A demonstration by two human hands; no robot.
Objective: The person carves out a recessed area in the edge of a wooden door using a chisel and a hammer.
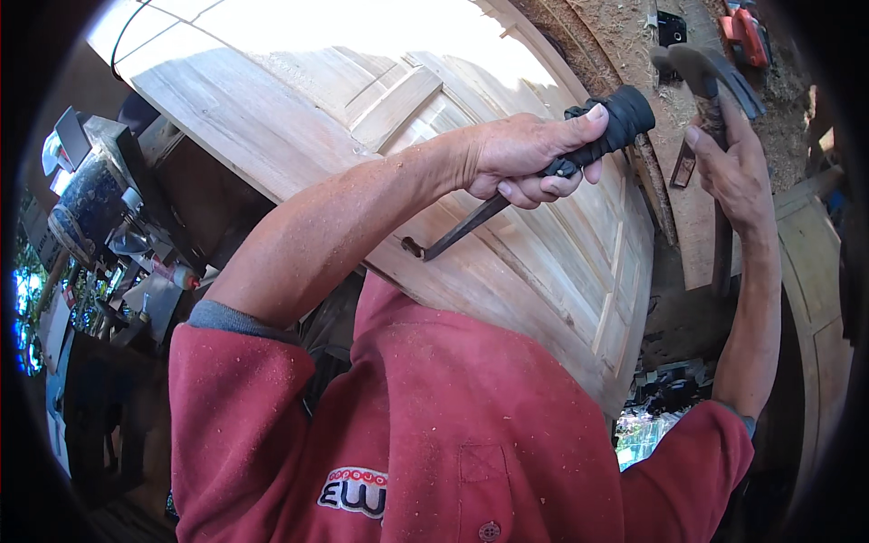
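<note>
My left hand (pixel 543 158) is closed round the thick, black-wrapped handle of a chisel (pixel 466 226). The chisel slants down to the left, its tip at a small dark notch (pixel 414 246) near the edge of a pale wooden panelled door (pixel 534 290). Off to the right, my right hand (pixel 738 172) grips a hammer (pixel 695 71) by its handle, with the dark metal head raised above the fingers. The hammer is apart from the chisel handle. Part of the hammer's handle is hidden behind my fingers.
A loose wooden block (pixel 396 107) lies on the door, whose far part is in glaring sunlight. Beyond it are wood shavings, a black device (pixel 671 29) and a red tool (pixel 746 36). Bottles and a blue machine (pixel 90 204) crowd the left. Another wooden panel (pixel 815 262) stands at right.
</note>
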